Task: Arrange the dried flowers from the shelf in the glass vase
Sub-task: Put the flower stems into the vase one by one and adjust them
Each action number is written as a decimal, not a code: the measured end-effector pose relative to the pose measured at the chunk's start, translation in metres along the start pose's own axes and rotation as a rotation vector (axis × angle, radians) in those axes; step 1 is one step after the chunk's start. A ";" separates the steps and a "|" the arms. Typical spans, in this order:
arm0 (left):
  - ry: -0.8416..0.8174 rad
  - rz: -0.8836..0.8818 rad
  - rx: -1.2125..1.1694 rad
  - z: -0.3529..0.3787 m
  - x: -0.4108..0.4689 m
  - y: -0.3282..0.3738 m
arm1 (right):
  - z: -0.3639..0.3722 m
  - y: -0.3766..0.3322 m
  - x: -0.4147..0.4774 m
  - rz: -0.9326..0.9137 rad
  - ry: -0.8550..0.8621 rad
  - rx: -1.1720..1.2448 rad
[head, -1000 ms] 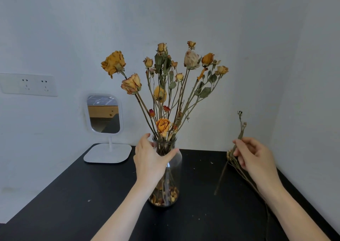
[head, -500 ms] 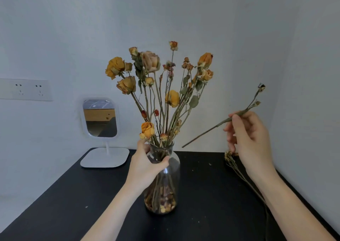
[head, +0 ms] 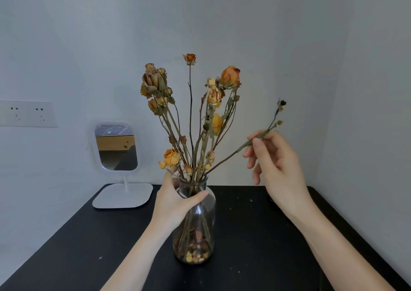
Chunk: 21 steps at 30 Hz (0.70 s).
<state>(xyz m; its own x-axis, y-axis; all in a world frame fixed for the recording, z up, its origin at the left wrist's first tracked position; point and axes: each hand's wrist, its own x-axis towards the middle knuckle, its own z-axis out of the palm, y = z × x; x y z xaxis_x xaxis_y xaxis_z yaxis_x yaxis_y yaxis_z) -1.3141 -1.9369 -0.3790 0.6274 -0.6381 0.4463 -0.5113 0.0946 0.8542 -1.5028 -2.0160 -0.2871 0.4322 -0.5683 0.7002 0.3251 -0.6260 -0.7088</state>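
Note:
A clear glass vase [head: 201, 228] stands on the black table [head: 255, 242], holding a bunch of dried orange and yellow roses [head: 193, 113]. Fallen petals lie in its bottom. My left hand [head: 175, 202] grips the vase's neck from the left. My right hand [head: 275, 162] pinches a thin dried stem [head: 231, 155] with small dark buds at its top. The stem slants down to the left, and its lower end reaches the vase's mouth.
A small white mirror [head: 116, 148] on a flat base stands at the table's back left. A wall socket plate [head: 27, 114] is on the left wall. Walls close in behind and to the right. Small crumbs dot the table.
My right hand has carried the thin stem leftward, bringing its lower end from mid-air to the vase's mouth. The vase and roses have turned a little in my left hand.

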 end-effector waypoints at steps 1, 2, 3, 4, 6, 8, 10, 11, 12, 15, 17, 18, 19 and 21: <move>-0.012 -0.010 -0.005 -0.001 0.000 -0.002 | 0.002 0.000 0.000 0.001 -0.012 -0.011; -0.030 -0.019 -0.017 -0.003 0.001 -0.004 | 0.004 0.000 0.000 0.002 -0.022 -0.017; -0.048 -0.029 -0.036 -0.004 0.001 -0.005 | 0.005 0.000 0.000 0.005 -0.031 -0.019; -0.067 -0.042 -0.058 -0.006 0.001 -0.006 | 0.007 0.000 0.000 0.008 -0.040 -0.018; -0.111 -0.062 -0.093 -0.009 0.001 -0.007 | 0.012 0.000 -0.001 0.013 -0.060 -0.014; -0.151 -0.069 -0.111 -0.012 -0.001 -0.006 | 0.017 -0.001 -0.003 0.013 -0.084 -0.031; -0.164 -0.059 -0.117 -0.013 -0.003 -0.004 | 0.023 -0.001 -0.005 0.005 -0.113 -0.077; -0.156 -0.046 -0.118 -0.012 -0.004 -0.003 | 0.026 -0.001 -0.006 -0.001 -0.126 -0.106; -0.135 -0.031 -0.120 -0.011 -0.005 -0.002 | 0.028 -0.001 -0.007 -0.013 -0.135 -0.139; -0.051 -0.004 -0.121 -0.006 -0.006 -0.003 | 0.037 -0.001 -0.007 -0.070 -0.146 -0.256; -0.022 -0.009 -0.105 -0.006 -0.005 -0.006 | 0.041 -0.001 -0.007 -0.115 -0.139 -0.318; -0.019 -0.009 -0.095 -0.006 -0.005 -0.007 | 0.043 0.000 -0.007 -0.130 -0.129 -0.339; -0.022 -0.008 -0.090 -0.007 -0.004 -0.009 | 0.045 0.001 -0.006 -0.137 -0.112 -0.355; -0.040 -0.010 -0.099 -0.009 -0.003 -0.011 | 0.048 0.003 -0.005 -0.140 -0.073 -0.379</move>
<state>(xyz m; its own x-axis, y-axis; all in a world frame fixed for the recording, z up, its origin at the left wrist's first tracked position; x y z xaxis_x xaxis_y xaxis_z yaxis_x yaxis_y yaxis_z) -1.3058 -1.9293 -0.3873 0.6069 -0.6694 0.4284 -0.4433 0.1623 0.8816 -1.4641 -1.9894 -0.2971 0.4684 -0.4328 0.7702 0.0577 -0.8549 -0.5155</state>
